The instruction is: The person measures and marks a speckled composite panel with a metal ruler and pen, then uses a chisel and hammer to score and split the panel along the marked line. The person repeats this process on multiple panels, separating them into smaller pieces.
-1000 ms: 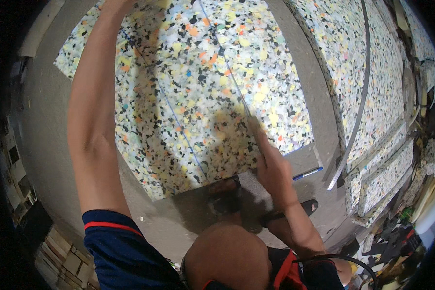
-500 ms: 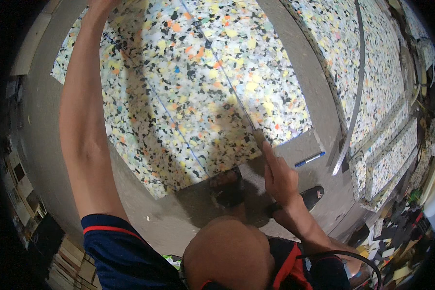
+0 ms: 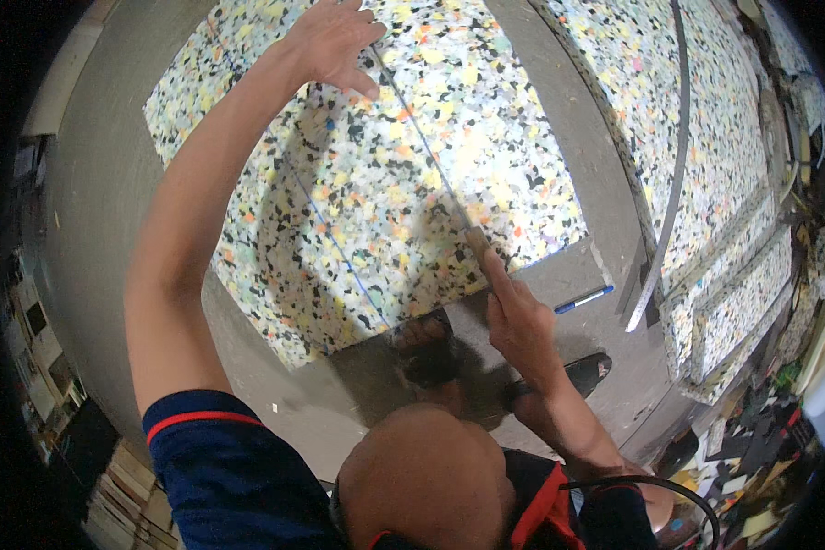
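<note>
A speckled multicoloured foam sheet (image 3: 467,119) with blue lines drawn across it lies on the grey floor beneath both hands. My left hand (image 3: 335,50) rests near its far edge, fingers spread, beside the upper end of a line. My right hand (image 3: 518,321) is closed around the grip of a long knife (image 3: 477,240) at the sheet's near edge, the thin blade lying along the right-hand line; exactly where blade and line separate is hard to tell. Just right of that hand a blue pen (image 3: 585,299) lies on the floor. My sandalled feet (image 3: 587,371) show below the sheet.
More speckled foam sheets (image 3: 715,110) lie stacked at the right, a long curved metal strip (image 3: 665,229) on top, with smaller foam pieces (image 3: 742,312) nearer. Mixed scraps (image 3: 733,467) fill the lower right; wooden pieces (image 3: 128,490) are piled at the lower left.
My left hand has come down and rightward into view on the sheet. My right hand dipped toward me half a second ago and is now slightly farther forward again with the knife.
</note>
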Demonstrator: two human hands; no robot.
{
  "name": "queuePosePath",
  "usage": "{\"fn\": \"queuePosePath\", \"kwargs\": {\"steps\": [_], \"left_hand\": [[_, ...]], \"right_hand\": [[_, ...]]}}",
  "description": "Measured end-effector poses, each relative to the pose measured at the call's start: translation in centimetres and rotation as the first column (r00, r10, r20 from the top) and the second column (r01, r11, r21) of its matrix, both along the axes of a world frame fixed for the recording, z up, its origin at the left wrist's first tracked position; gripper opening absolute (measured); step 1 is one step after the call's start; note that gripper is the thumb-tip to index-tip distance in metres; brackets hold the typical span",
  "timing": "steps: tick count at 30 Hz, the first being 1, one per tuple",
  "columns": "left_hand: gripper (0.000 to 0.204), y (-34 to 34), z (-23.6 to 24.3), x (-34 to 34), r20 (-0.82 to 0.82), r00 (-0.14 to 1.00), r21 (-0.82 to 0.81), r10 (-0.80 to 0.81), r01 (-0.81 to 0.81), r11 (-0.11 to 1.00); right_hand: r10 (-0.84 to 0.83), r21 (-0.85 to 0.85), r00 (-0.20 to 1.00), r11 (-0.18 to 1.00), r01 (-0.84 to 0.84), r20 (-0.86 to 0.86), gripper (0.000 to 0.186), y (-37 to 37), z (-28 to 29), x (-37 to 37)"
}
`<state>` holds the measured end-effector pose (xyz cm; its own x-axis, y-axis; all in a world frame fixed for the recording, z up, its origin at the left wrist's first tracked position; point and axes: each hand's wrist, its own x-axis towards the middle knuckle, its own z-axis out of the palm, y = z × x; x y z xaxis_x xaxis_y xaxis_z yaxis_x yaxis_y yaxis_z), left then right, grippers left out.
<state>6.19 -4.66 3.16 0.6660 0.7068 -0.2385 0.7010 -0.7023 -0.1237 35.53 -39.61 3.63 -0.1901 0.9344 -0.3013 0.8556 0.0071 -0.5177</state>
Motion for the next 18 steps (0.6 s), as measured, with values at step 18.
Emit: {"fn": "queuePosePath", "kwargs": {"steps": [18], "left_hand": [[0.074, -0.3, 0.3, -1.1, -0.019, 1.0, 0.194, -0.005, 0.009, 0.981]], "right_hand": [[-0.001, -0.005, 1.0, 1.0, 0.002, 0.016, 0.07, -4.0, 1.2, 2.0]]}}
